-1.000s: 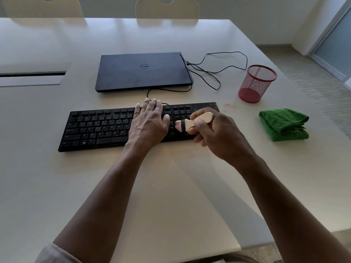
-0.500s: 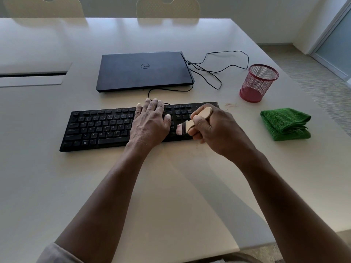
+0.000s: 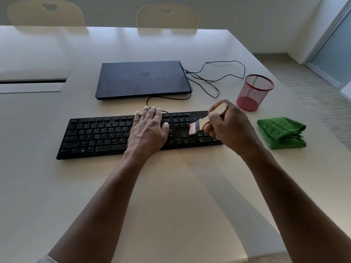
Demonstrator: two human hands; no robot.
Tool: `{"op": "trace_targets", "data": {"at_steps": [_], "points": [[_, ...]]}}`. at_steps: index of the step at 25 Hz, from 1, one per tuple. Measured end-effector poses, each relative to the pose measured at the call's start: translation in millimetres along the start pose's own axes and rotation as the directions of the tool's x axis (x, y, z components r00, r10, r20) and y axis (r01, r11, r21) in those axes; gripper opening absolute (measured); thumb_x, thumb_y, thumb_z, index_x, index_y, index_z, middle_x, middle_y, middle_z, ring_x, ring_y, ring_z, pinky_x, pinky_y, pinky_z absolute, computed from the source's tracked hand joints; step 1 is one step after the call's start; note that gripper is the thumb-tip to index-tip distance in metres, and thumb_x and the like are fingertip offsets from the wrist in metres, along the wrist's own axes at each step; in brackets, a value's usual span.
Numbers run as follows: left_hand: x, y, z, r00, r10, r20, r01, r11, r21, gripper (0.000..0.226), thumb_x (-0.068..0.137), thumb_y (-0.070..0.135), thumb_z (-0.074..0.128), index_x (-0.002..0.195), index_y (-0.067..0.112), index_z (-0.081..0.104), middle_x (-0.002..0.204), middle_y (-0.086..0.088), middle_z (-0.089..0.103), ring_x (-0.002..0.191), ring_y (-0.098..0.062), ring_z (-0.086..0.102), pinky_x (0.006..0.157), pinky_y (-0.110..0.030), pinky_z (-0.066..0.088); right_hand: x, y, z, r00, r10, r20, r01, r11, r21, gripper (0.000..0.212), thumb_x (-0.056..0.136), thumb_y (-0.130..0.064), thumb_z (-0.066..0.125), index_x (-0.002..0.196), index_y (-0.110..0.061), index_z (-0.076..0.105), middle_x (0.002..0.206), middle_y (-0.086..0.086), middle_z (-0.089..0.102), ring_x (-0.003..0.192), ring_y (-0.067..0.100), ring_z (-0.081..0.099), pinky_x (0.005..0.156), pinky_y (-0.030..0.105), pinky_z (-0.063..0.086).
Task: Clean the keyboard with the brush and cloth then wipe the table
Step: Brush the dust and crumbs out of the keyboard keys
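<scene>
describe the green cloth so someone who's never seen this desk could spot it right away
Start at the black keyboard on the pale table. Past its right end, nearer than the red mesh cup, lies the cloth: folded, the only green, soft thing there.

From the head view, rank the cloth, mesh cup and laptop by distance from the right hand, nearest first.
1. Cloth, just right of the right hand.
2. Mesh cup, beyond the hand, slightly right.
3. Laptop, behind the keyboard, to the left.
</scene>
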State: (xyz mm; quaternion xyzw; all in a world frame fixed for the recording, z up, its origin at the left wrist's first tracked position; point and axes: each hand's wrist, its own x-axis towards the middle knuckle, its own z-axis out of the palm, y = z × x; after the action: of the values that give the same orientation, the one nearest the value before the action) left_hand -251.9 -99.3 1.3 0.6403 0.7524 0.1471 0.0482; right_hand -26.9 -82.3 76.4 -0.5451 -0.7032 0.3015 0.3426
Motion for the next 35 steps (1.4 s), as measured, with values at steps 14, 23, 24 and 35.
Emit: {"op": "trace_targets", "data": {"at_steps": [14, 23, 24, 35], "points": [[-2.2, 1.6, -2.3, 1.000, 0.006, -0.005, -0.006, 1.000, -0.008, 0.064, 0.105, 0.045, 0.031, 0.159, 0.013, 0.020, 0.167, -0.006, 0.017, 0.155, -0.019, 0.003, 0.126, -0.039, -0.002, 38.1, -13.6, 1.7, 0.982, -0.114, -0.152, 0.049, 0.926, -0.374, 0.014, 0.094, -0.018, 0.054, 0.099, -0.012, 0.066, 0.090, 0.012, 0.074, 0.078, 0.026, 0.064, 0.069, 0.028, 0.048], [-4.0, 3.1, -2.9, 1.000, 0.013, -0.017, -0.013, 1.000, -0.010, 0.064, 0.105, 0.045, 0.030, 0.160, 0.015, 0.018, 0.167, -0.004, 0.014, 0.155, -0.016, 0.000, 0.125, -0.036, -0.005, 62.7, -23.2, 7.6, 0.988, -0.107, -0.115, 0.086, 0.981, -0.172, 0.017, 0.098, -0.023, 0.052, 0.102, -0.018, 0.068, 0.082, 0.005, 0.075, 0.082, 0.023, 0.073, 0.076, 0.031, 0.058], [-3.9, 2.9, -2.5, 1.000, 0.013, -0.018, -0.014, 1.000, -0.011, 0.064, 0.105, 0.045, 0.030, 0.160, 0.016, 0.018, 0.167, -0.004, 0.014, 0.155, -0.016, -0.001, 0.125, -0.036, -0.005, 66.5, -23.6, 5.1, 0.987, -0.105, -0.124, 0.084, 0.983, -0.166, 0.018, 0.098, -0.023, 0.052, 0.100, -0.017, 0.068, 0.078, 0.004, 0.074, 0.079, 0.023, 0.072, 0.075, 0.032, 0.058], [-1.9, 1.8, 0.5, 1.000, 0.002, -0.012, -0.002, 1.000, 0.008, 0.073, 0.095, 0.052, 0.013, 0.160, 0.018, 0.013, 0.168, -0.001, 0.008, 0.154, -0.011, -0.006, 0.125, -0.033, -0.008, 104.5, -24.1, 18.2, 0.996, 0.005, 0.094, 0.018, 0.971, -0.240, 0.028, 0.105, -0.029, 0.046, 0.096, -0.011, 0.066, 0.082, 0.004, 0.065, 0.077, 0.024, 0.065, 0.070, 0.035, 0.053]]}}
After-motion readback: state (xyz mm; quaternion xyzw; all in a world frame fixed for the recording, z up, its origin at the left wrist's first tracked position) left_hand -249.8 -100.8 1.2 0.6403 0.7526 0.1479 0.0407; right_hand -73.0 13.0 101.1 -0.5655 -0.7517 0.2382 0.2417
